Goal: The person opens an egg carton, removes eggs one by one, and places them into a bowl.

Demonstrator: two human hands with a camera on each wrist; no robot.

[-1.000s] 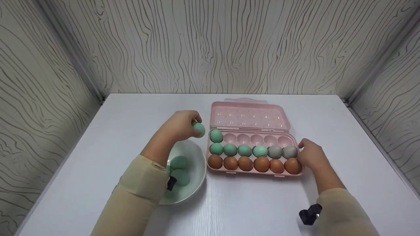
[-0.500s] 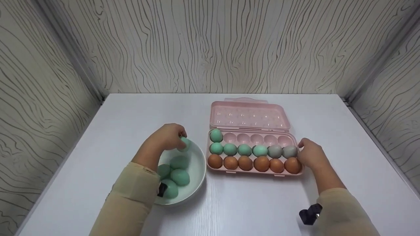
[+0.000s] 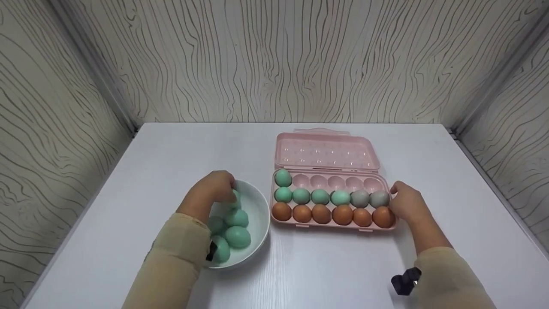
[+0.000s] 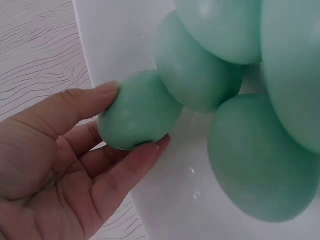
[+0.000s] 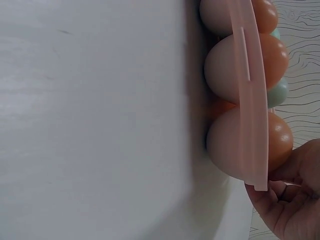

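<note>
My left hand (image 3: 210, 189) is inside the white bowl (image 3: 259, 223), with thumb and fingers round a green egg (image 4: 140, 110) near the bowl's wall. In the left wrist view this egg lies against another green egg (image 4: 195, 70). Several more green eggs (image 3: 238, 237) rest in the bowl. To the right stands a pink egg carton (image 3: 332, 227) with its lid raised. At the carton's right end, my right hand (image 3: 407, 204) grips the rim between thumb and fingers, beside a brown egg (image 5: 280, 140).
Brown eggs (image 3: 321, 213) fill the carton's front row. Green and greyish eggs (image 3: 359, 198) fill its middle row. One green egg (image 3: 283, 178) sits at the left of the back row, beside bare hollows (image 3: 336, 182). The open lid (image 3: 326, 152) lies behind. A patterned wall (image 3: 274, 64) closes the back.
Holding a green egg, my left hand has moved from beside the carton back and down into the bowl. The right hand has stayed at the carton's end.
</note>
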